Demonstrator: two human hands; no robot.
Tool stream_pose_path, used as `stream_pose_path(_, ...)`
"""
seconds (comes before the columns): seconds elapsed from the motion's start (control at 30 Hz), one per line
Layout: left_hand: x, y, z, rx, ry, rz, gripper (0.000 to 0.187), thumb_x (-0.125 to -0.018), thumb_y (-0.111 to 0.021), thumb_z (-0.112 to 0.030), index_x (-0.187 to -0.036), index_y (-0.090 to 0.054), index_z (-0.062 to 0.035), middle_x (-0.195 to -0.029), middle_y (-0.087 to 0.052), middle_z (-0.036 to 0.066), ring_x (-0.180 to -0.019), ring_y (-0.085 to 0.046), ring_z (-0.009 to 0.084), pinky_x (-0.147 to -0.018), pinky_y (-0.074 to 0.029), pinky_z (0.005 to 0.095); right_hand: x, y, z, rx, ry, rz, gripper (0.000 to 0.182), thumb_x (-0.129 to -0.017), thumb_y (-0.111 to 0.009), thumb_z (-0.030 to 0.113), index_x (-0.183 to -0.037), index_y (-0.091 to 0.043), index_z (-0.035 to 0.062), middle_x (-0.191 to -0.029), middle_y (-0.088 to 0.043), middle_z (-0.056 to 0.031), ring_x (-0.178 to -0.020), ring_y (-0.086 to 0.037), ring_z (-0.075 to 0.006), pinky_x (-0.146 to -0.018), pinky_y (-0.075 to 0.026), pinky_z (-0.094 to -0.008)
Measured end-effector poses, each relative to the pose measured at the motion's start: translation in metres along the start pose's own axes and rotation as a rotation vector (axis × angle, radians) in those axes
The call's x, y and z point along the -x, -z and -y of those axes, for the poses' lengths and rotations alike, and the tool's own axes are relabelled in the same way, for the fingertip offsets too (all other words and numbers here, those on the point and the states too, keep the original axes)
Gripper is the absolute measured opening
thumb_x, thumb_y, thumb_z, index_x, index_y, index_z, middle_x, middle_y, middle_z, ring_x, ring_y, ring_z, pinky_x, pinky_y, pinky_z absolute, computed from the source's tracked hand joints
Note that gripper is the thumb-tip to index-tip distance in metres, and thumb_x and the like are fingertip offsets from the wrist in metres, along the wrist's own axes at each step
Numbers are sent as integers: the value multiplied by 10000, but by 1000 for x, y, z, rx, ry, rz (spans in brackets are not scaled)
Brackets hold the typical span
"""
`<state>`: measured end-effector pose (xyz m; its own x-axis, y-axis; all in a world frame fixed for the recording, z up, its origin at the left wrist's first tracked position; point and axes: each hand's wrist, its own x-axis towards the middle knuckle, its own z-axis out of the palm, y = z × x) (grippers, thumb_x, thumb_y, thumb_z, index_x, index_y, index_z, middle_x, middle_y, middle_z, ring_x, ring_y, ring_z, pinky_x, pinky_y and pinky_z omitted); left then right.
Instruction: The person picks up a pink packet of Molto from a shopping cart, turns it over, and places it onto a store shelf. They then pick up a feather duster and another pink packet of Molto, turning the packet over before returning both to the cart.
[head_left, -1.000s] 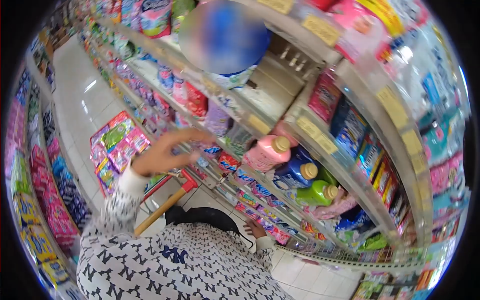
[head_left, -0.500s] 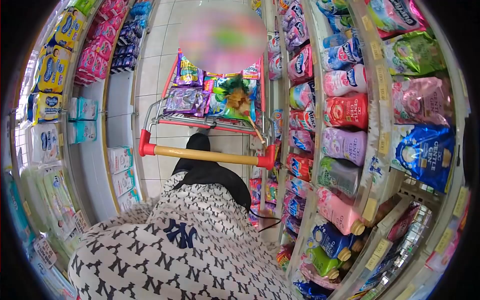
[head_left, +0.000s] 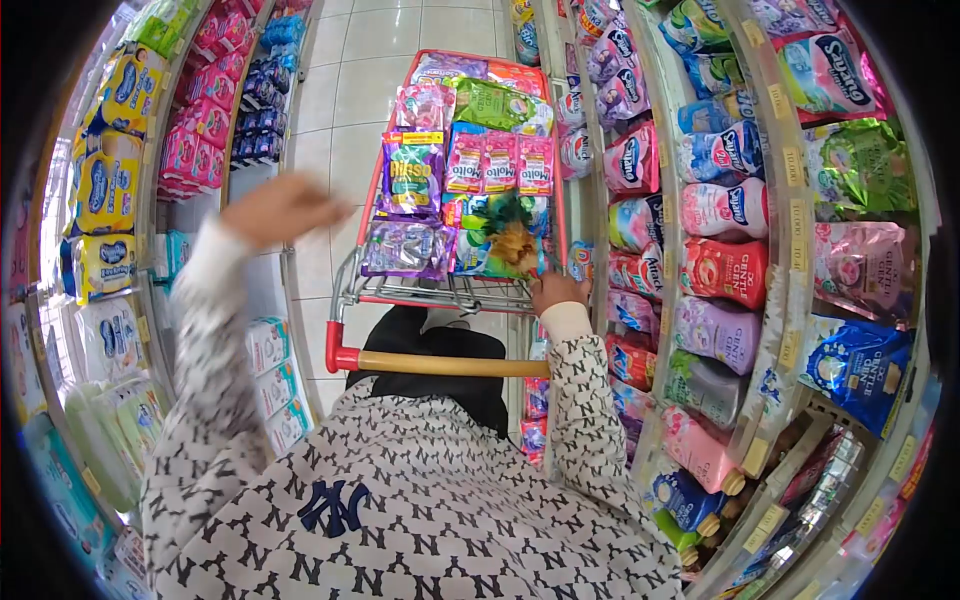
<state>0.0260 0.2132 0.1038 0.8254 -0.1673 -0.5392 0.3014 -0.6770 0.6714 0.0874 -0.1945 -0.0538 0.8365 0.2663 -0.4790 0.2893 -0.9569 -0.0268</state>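
Observation:
My right hand (head_left: 558,291) is closed around the handle end of a feather duster (head_left: 512,245) with green and brown feathers, at the near right corner of a shopping cart (head_left: 372,195). My left hand (head_left: 285,212) is raised left of the cart, its fingers smeared by motion. In the cart lie a purple and green Rinso pouch (head_left: 411,180), several pink Molto packs (head_left: 499,163), a green pouch (head_left: 500,105) and clear-wrapped purple packs (head_left: 406,249). The duster's feathers rest over the packs on the right. The cart's tan push bar (head_left: 450,366) crosses in front of my body.
Close on the right, shelves hold pouches and bottles, among them a red Gentle Gen pouch (head_left: 724,272). Left shelves carry yellow packs (head_left: 104,185) and pink packs (head_left: 190,155). Light floor tiles (head_left: 368,38) run ahead between them.
Both hands have come into view, the right one at the duster's handle and the left one raised. The cart sits lower in view, and more of its load shows.

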Motion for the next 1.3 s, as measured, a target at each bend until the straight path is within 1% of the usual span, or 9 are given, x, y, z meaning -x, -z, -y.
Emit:
stream_pose_path(0.03,-48,5,-10,-105,-189,-124,373,-961,-560,-313,-979,-680,40,-880,-712,149,-810,-643,130,-765,-502,288,-2,1,5,38,-69,165,228,-888,-586,246,-1021,-656,75,-1044,-665,-147,-981,-615,-338,-820,-453,-451)
stream_pose_path(0.1,-143,-18,-25,49,-417,-455,338,-928,-606,-290,-1061,-665,15,-960,-699,145,-902,-651,186,-823,-498,311,11,-12,-3,-209,-24,-136,211,-881,-594,241,-1007,-630,76,-983,-652,-162,-947,-616,-342,-820,-448,-455)
stream_pose_path(0.17,-238,-54,-12,-138,-326,-484,417,-877,-653,-344,-1174,-626,-53,-1116,-656,160,-1024,-634,284,-883,-498,385,32,-25,-21,-445,108,-516,145,-863,-616,142,-974,-572,58,-858,-605,-179,-831,-613,-366,-770,-470,-437)
stream_pose_path(0.3,-325,-106,6,-610,-272,-519,535,-807,-706,-388,-1244,-583,-105,-1208,-613,157,-1072,-605,337,-928,-483,460,120,-14,-23,-893,-271,-585,171,-844,-648,42,-992,-562,37,-875,-611,-131,-785,-618,-265,-710,-495,-342)
stream_pose_path(0.73,-323,-126,0,-612,-243,-716,229,-742,-703,-354,-879,-675,-172,-1065,-616,99,-1059,-561,323,-940,-387,556,256,-152,13,-1484,-712,-899,82,-917,-622,62,-959,-588,0,-864,-571,-6,-800,-509,-74,-713,-428,-206)
stream_pose_path(0.87,-333,-124,35,557,-294,-117,192,-873,-591,-268,-879,-608,-77,-942,-628,83,-872,-632,258,-776,-550,418,246,-137,28,-1545,-724,-888,82,-919,-631,70,-966,-604,10,-889,-589,-9,-846,-512,-65,-754,-426,-207)
stream_pose_path(0.93,-245,-137,-17,922,-169,-157,179,-918,-505,-195,-928,-558,-25,-1016,-626,103,-892,-649,242,-764,-581,388,239,-137,36,-1592,-641,-892,107,-918,-638,78,-999,-618,10,-880,-583,-2,-843,-511,-58,-752,-423,-201)
stream_pose_path(1.13,-31,-233,-95,2057,-343,590,642,-702,-463,-66,-1328,-402,62,-1354,-478,254,-1281,-426,442,-1105,-300,602,296,-88,27,-1852,-434,-738,196,-917,-634,84,-1088,-616,-10,-994,-589,-1,-804,-540,-76,-709,-441,-221)
stream_pose_path(1.3,27,-324,-116,1851,-346,901,801,-750,-504,-295,-1449,-290,34,-1495,-335,228,-1387,-310,392,-1169,-188,534,333,-82,25,-1686,-222,-876,202,-930,-612,123,-1092,-615,2,-874,-597,2,-633,-436,-31,-572,-339,-191)
